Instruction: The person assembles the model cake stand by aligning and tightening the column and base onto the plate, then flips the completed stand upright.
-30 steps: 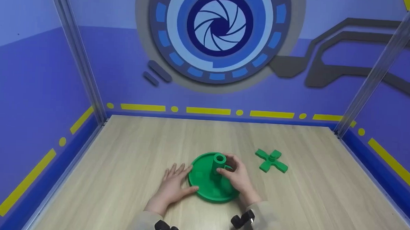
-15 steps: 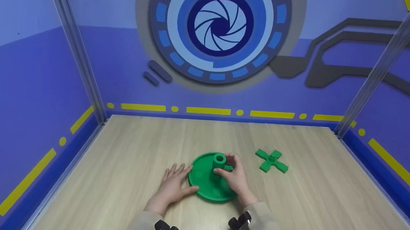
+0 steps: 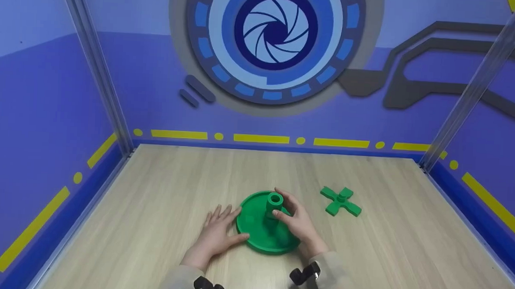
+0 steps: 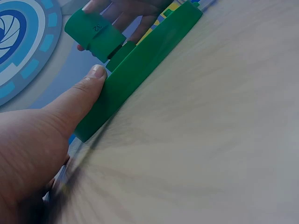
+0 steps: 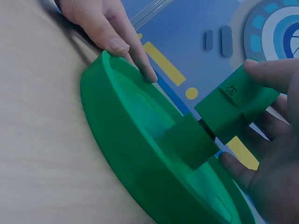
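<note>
A round green dish [image 3: 251, 229] with a raised rim lies on the table, and a short green post [image 5: 189, 142] rises from its middle. Above that post stands a green tube [image 5: 233, 100] marked 32, with a narrow dark gap between the two in the right wrist view. My right hand [image 3: 299, 222] holds the tube between thumb and fingers from the right side. My left hand [image 3: 218, 230] rests spread at the dish's left rim, thumb and fingertips touching it. In the left wrist view that thumb [image 4: 84, 95] presses against the dish's side wall.
Behind and right of the dish, a green four-armed cross piece [image 3: 341, 201] with a central stub lies on the wooden table [image 3: 164, 179]. Blue printed panels [image 3: 262, 123] enclose the table at the back and sides, joined by metal corner posts [image 3: 101, 81].
The fingers of my right hand have shifted around the tube, reaching farther round its far side. My left hand and the dish stay in place.
</note>
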Demonstrator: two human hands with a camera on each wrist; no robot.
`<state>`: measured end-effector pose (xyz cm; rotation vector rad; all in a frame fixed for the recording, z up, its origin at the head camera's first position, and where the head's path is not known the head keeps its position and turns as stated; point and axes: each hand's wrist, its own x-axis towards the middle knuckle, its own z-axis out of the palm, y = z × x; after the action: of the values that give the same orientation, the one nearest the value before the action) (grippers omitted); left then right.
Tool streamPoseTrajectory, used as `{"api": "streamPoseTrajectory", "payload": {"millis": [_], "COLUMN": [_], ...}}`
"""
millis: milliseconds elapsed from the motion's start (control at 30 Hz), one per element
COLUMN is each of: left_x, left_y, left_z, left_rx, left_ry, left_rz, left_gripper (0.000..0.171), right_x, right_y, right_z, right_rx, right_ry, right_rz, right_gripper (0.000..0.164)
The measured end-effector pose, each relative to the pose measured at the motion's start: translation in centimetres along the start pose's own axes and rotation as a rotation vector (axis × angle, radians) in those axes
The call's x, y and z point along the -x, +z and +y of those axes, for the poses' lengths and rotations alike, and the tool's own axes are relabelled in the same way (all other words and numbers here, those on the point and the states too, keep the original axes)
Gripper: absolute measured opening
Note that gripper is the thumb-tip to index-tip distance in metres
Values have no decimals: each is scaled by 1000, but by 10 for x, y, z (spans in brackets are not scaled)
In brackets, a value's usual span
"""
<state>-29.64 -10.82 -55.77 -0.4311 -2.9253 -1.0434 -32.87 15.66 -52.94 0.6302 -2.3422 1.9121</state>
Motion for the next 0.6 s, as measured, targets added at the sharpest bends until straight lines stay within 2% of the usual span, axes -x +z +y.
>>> {"api": "streamPoseTrajectory", "payload": {"millis": [133, 333, 600], "left_x": [0, 0, 0], "left_y": [0, 1, 0], "left_z": [0, -1, 0], "left_rx": [2, 6, 1], "left_ry": [-1, 6, 17], "left_rz": [0, 5, 7], "left_gripper": [91, 90, 89], "right_x": [1, 1, -1], "right_y": [0, 3, 7], "right_z": [3, 1, 1], "right_rx": [5, 31, 2], "right_ry": [4, 13, 18], "right_rz": [1, 48, 114], "right_gripper": [55, 50, 47]}}
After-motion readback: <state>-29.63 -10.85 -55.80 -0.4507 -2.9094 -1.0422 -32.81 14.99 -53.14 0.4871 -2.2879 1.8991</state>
